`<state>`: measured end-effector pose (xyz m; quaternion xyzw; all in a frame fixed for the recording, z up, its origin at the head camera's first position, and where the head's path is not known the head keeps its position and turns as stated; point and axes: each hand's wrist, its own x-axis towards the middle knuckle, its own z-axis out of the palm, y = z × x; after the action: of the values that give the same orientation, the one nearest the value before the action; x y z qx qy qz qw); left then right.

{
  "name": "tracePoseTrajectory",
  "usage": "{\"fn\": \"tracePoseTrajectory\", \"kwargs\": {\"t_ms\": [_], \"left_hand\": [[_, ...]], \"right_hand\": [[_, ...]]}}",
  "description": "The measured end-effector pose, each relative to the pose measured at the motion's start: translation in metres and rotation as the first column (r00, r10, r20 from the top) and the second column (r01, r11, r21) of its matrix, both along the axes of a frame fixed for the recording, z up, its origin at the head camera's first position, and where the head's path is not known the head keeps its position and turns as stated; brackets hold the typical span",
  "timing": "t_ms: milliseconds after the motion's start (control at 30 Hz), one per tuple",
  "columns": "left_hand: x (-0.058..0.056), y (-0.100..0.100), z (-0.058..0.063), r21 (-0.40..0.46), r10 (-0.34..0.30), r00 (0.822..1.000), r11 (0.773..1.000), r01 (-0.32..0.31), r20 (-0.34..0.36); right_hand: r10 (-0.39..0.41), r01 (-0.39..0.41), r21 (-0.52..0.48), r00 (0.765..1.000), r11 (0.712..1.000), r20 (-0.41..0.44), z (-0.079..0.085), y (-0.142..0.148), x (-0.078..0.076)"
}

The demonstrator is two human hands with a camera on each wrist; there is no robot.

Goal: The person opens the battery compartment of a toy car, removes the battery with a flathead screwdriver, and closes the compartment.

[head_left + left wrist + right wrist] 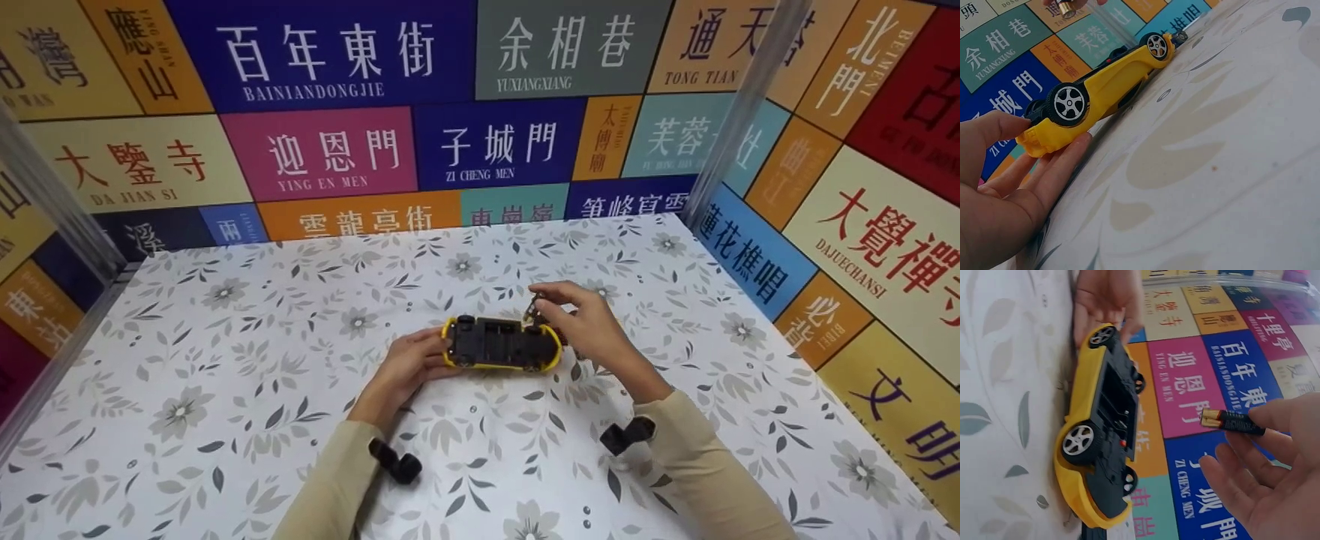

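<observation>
A yellow toy car (560, 355) is upside down over the cloth, its black underside (465, 343) facing up. My left hand (409, 365) grips one end of it, thumb on the underside and fingers beneath the yellow body, as the left wrist view shows. An uncovered rectangular recess (1113, 396) runs along the middle of the underside. Above the car's other end, my right hand (589, 319) pinches a black and gold battery (1234, 422) between thumb and fingers. In the right wrist view the battery is apart from the car, its gold end pointing toward the car.
White cloth with grey leaves and flowers (300, 375) covers the table. Coloured panels with Chinese lettering (337, 52) stand behind it and along both sides. A small dark object (1093, 532) shows past the car's far end.
</observation>
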<state>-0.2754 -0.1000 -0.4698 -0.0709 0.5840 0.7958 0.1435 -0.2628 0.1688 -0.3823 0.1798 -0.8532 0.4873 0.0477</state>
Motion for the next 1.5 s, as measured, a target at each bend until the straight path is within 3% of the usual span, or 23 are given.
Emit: {"fn": "tracePoseTrajectory", "kwargs": {"t_ms": [133, 333, 500, 667, 867, 1133, 1500], "left_hand": [[0.001, 0.0, 0.0, 0.011, -0.004, 1.0, 1.0, 0.004, -0.005], [0.001, -0.001, 0.002, 0.019, 0.002, 1.0, 1.0, -0.002, -0.011], [0.0, -0.002, 0.0, 0.013, -0.005, 1.0, 1.0, 0.005, -0.003], [0.0, -0.003, 0.001, 0.011, 0.006, 1.0, 1.0, -0.006, 0.002], [0.0, -0.004, 0.0, 0.012, -0.002, 1.0, 1.0, 0.002, -0.006], [0.0, -0.002, 0.001, -0.007, 0.0, 1.0, 1.0, 0.0, -0.002], [0.0, -0.001, -0.001, -0.002, 0.004, 1.0, 1.0, -0.004, 0.006]], "right_hand": [[0.009, -0.007, -0.068, 0.999, 0.998, 0.04, 0.006, 0.018, -0.001], [-0.062, 0.081, -0.124, 0.987, 0.989, 0.148, 0.016, 0.045, -0.007], [-0.097, 0.123, -0.134, 0.977, 0.983, 0.188, 0.014, 0.061, -0.013], [-0.11, 0.133, -0.092, 0.97, 0.987, 0.216, 0.003, 0.071, -0.022], [-0.141, 0.15, -0.007, 0.942, 0.989, 0.305, -0.008, 0.077, -0.028], [-0.187, 0.196, 0.017, 0.902, 0.98, 0.389, -0.018, 0.08, -0.033], [-0.242, 0.231, 0.08, 0.863, 0.97, 0.444, -0.031, 0.08, -0.038]]}}
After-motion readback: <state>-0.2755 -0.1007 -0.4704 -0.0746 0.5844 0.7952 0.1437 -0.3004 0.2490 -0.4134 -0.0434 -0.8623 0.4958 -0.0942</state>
